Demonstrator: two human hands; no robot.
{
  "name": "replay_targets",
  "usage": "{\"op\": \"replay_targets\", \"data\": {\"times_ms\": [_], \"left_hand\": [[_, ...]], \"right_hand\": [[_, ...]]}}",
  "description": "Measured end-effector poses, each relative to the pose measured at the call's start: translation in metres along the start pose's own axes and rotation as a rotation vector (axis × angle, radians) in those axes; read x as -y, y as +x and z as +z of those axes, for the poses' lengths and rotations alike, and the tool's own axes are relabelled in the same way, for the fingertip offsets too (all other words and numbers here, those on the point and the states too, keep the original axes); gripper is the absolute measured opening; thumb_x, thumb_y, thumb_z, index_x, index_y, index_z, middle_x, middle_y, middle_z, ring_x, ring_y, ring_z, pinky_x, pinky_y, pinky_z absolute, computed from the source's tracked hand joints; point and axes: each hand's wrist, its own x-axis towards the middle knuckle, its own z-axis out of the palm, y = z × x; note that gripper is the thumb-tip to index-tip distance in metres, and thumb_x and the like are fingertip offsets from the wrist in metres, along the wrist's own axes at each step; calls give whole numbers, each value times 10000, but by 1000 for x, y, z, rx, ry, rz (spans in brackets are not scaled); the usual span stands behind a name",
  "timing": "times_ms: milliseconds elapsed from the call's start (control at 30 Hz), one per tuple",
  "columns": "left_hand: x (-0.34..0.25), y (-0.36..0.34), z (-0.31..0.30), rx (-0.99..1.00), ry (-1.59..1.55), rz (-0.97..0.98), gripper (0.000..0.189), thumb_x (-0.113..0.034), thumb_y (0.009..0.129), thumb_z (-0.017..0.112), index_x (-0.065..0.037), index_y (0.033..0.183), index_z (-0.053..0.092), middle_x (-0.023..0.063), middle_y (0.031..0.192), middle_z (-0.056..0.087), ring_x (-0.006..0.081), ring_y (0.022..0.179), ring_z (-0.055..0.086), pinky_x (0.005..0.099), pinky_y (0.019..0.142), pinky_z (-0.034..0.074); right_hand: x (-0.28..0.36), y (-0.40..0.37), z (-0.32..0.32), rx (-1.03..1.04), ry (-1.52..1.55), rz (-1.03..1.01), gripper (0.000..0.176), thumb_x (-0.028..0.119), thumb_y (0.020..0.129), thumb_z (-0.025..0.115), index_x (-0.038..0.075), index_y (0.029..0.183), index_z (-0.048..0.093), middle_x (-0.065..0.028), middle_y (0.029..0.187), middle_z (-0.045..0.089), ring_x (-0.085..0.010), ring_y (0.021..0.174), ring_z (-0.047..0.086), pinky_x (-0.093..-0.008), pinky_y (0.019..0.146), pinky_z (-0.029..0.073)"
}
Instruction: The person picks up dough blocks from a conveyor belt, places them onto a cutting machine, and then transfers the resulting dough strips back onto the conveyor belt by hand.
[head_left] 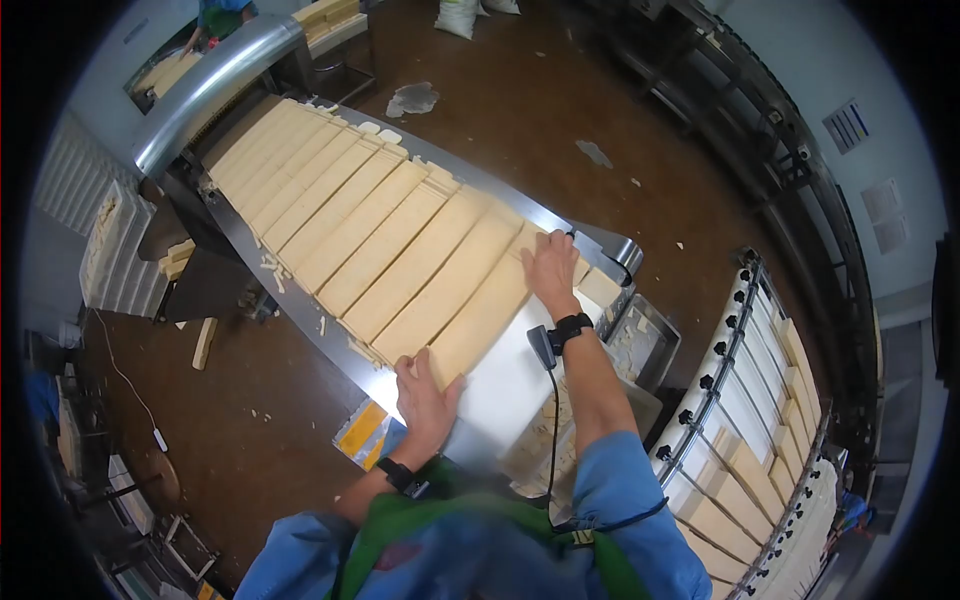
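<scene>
On the conveyor [300, 300], both hands press the last dough strip [480, 320] flat.

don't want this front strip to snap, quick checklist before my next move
1. Left hand on the near end of the front strip: ok, palm flat on it.
2. Right hand on the far end of the same strip: ok.
3. Right fingers hooked under that end: cannot tell.
4. Front strip apart from the next strip: not ok, they lie edge to edge.
5. White belt in front of the strip bare: ok.
6. Cable from the right wrist off the strip: ok, it hangs over the belt.
</scene>
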Motion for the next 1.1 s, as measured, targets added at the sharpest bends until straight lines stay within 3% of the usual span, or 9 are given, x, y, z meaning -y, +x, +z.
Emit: {"op": "replay_targets", "data": {"times_ms": [167,233,467,600,667,733,800,833,1100], "left_hand": [[-2,3,7,-26,20,27,873,-312,817,890,-14,1504,439,265,1359,429,464,1248,517,531,983,502],[-6,4,8,-10,38,5,884,-313,814,892,-9,1507,435,271,1364,430,463,1262,506,531,997,494],[-22,-3,19,113,78,36,862,-336,792,900,-49,1488,481,299,1380,478,481,1218,536,559,987,501],[-10,3,28,134,245,230,993,-504,810,848,-44,1584,432,330,1494,476,467,1237,565,527,1003,519],[-7,7,26,211,286,230,1022,-548,800,846,-39,1583,431,328,1435,561,464,1227,618,539,998,529],[9,7,44,182,252,302,1056,-545,803,848,-13,1597,398,316,1441,561,461,1191,639,543,982,534],[5,1,47,168,273,301,988,-384,825,880,1,1588,383,305,1404,571,481,1197,619,548,991,523],[-8,3,42,181,282,263,960,-313,823,887,2,1578,384,312,1398,561,489,1228,596,548,998,522],[-19,13,50,194,280,284,950,-213,730,940,-64,1526,445,245,1394,537,483,1264,570,551,1013,516]], "right_hand": [[18,5,0,88,-164,94,383,356,951,695,28,1148,698,-158,1183,625,-326,1221,511,-522,1041,371],[12,3,20,18,-117,-89,366,333,953,696,-17,1058,680,-210,1103,669,-378,1123,592,-541,949,447],[-51,-50,-17,44,-9,46,397,363,959,690,-7,1105,698,-224,1038,697,-423,999,673,-517,917,523],[-84,-89,-47,13,129,228,519,400,976,691,-59,1217,678,-282,1169,712,-451,1128,670,-522,1026,518],[-80,-94,-47,159,139,331,574,428,1002,653,-68,1291,635,-323,1296,666,-466,1243,621,-534,1092,480],[-89,-101,-18,0,289,357,679,441,973,680,-79,1398,576,-323,1402,609,-469,1314,571,-506,1165,437],[-83,-100,-33,83,335,350,661,406,947,706,-87,1372,588,-312,1396,610,-453,1322,563,-496,1160,442],[-71,-103,-51,21,306,330,546,378,960,690,-75,1258,626,-292,1255,661,-465,1182,629,-519,1079,493],[-69,-136,-80,15,295,480,563,338,908,742,-87,1246,596,-260,1218,653,-446,1157,628,-516,990,539]]}}
